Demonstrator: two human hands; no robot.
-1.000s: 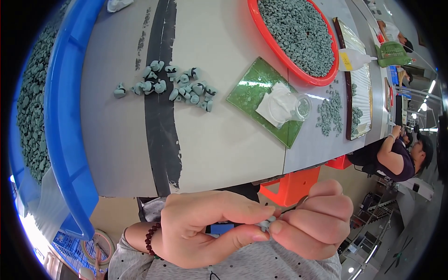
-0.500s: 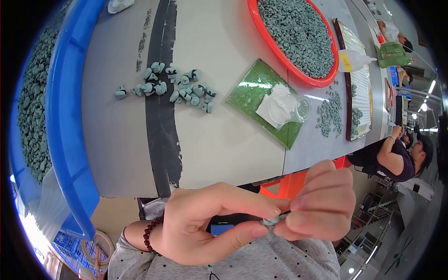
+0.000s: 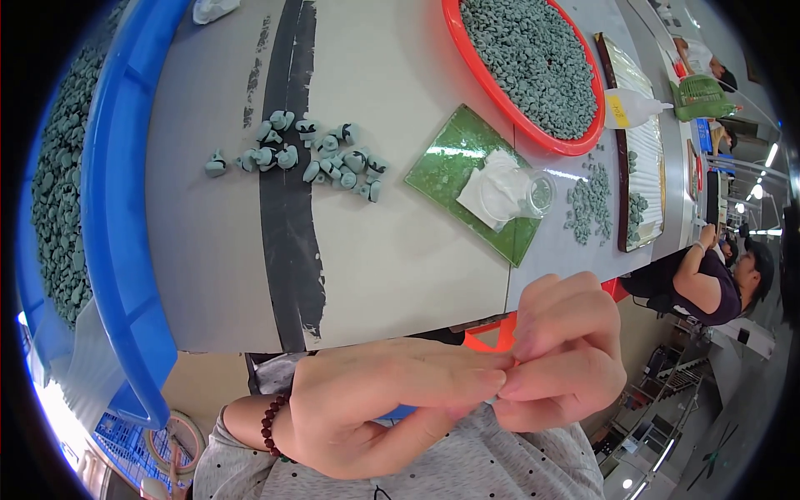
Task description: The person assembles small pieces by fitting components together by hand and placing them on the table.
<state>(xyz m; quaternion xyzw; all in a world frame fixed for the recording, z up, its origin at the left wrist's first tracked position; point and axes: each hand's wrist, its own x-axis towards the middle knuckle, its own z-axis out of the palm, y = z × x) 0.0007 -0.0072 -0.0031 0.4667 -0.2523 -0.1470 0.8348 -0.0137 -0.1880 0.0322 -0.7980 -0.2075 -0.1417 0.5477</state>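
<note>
Both hands meet at the fingertips in front of my body, just off the table's near edge. My left hand [image 3: 375, 408], with a dark bead bracelet [image 3: 273, 423] at the wrist, pinches a small grey-green piece [image 3: 490, 401] between thumb and forefinger. Only a sliver of that piece shows; the fingers cover the rest. My right hand [image 3: 571, 354] is closed, its thumb and forefinger pressed against the left fingertips; whatever they grip is hidden. Farther off on the table lies a loose group of grey-green pieces [image 3: 348, 162], several with black parts.
At left stands a blue bin [image 3: 125, 208] full of grey-green pieces. A red basin [image 3: 492, 100] of smaller ones sits at far right. Nearer are a green board [image 3: 454, 137] with white tissue [image 3: 492, 187] and a clear cup [image 3: 540, 196], plus a squeeze bottle [image 3: 637, 108].
The hands have drawn closer together, and the left fingers now cover most of the small piece that showed between them. The right hand has tilted and shifted slightly. Things on the table have not moved.
</note>
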